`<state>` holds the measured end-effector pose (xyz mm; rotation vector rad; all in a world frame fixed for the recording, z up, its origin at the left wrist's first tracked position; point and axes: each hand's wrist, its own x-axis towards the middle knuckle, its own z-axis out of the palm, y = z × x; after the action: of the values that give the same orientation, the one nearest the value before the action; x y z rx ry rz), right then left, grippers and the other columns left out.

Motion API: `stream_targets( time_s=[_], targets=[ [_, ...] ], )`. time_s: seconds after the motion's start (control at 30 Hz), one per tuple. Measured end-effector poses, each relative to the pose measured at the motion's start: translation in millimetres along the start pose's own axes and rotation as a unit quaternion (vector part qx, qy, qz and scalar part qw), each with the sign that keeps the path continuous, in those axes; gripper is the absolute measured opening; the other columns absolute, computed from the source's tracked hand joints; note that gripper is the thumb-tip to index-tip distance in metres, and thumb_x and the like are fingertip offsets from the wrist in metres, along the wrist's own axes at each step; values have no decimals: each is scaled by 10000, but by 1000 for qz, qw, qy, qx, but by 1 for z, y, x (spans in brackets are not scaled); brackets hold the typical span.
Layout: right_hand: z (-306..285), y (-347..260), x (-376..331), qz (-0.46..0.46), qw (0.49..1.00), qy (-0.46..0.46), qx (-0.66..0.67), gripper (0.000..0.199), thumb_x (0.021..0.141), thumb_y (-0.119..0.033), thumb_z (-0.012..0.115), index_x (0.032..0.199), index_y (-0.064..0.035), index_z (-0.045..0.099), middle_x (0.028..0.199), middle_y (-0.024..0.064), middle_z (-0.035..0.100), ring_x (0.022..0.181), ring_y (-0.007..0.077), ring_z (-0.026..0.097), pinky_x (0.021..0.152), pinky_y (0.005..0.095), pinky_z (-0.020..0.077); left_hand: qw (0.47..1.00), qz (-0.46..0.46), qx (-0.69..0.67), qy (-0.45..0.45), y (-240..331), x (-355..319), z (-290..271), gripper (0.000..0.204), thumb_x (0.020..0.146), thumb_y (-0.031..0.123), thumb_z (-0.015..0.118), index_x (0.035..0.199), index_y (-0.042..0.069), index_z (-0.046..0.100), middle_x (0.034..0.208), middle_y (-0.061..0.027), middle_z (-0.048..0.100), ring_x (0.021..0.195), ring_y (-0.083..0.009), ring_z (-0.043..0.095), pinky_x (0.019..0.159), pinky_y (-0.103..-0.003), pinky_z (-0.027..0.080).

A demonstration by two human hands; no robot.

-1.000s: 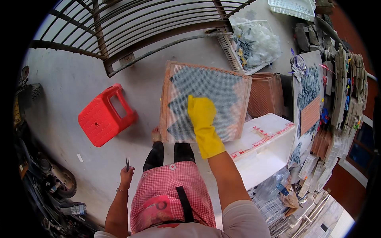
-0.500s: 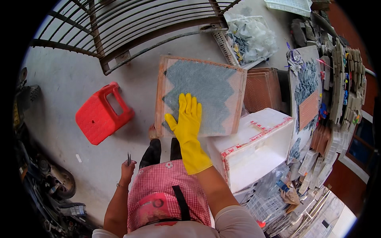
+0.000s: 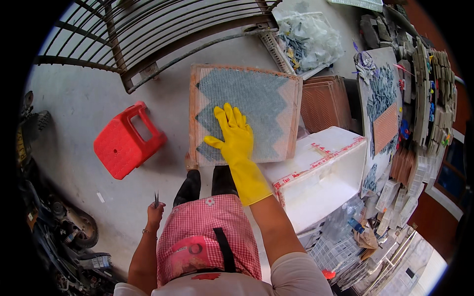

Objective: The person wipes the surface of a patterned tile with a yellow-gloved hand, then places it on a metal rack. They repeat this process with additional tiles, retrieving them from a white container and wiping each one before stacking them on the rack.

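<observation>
My right hand (image 3: 233, 132), in a long yellow rubber glove, lies flat with its fingers apart on a mesh sheet. The white mesh (image 3: 212, 157) covers grey-blue tile pieces (image 3: 247, 91) that form a zigzag-edged patch. Under them is a reddish-brown board (image 3: 195, 113) with a raised rim. Low on the left, away from the board, my bare left hand (image 3: 155, 211) is closed around a pair of pointed metal tweezers (image 3: 156, 199), tips upward. Its fingers partly hide the tweezers' lower end.
A red plastic stool (image 3: 116, 148) stands at left. A white foam box (image 3: 321, 185) adjoins the board's right side, near stacked brown trays (image 3: 323, 103). A metal rack (image 3: 168, 44) stands beyond. A table (image 3: 368, 143) with tile strips is at right; a motorcycle (image 3: 69, 222) at lower left.
My right hand has shifted slightly on the mesh, its fingers less straight and more angled to the left. The left hand with the tweezers has moved slightly. The whole view has shifted a little.
</observation>
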<state>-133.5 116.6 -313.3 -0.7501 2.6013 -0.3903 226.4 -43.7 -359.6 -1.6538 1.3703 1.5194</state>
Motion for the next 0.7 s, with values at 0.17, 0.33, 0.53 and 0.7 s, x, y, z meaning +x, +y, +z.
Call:
stream_targets(
  time_s=[0.17,0.33,0.53,0.7],
  targets=[
    [-24,42,12,60,984,152,-72,756,760,-471,550,1328,-45,291,1382,188,262,1282,351,223,1052,441,141,998,52,-42,-23,23,-4,2,124,818,153,539,763,46,570,546,49,431,409,-18,320,349,-193,238],
    [-4,22,-34,-39,995,66,-60,685,801,-412,505,1329,-34,287,1371,185,282,1262,350,258,1060,438,125,1000,9,-18,-9,4,3,-2,123,819,149,531,764,46,572,549,44,438,407,-24,330,351,-194,246],
    [12,-7,18,-145,983,88,-69,553,858,-352,413,1314,-49,334,1359,123,331,1272,255,279,1073,394,126,999,-13,37,-2,-7,4,-4,107,808,138,534,765,51,581,547,27,449,398,-40,343,348,-204,261],
    [-13,23,101,-105,974,194,-58,512,887,-351,363,1317,-74,339,1355,106,347,1268,234,292,1073,351,132,999,23,27,-7,47,-3,3,102,818,122,512,784,45,570,548,46,424,399,-22,319,344,-191,239]
  ],
)
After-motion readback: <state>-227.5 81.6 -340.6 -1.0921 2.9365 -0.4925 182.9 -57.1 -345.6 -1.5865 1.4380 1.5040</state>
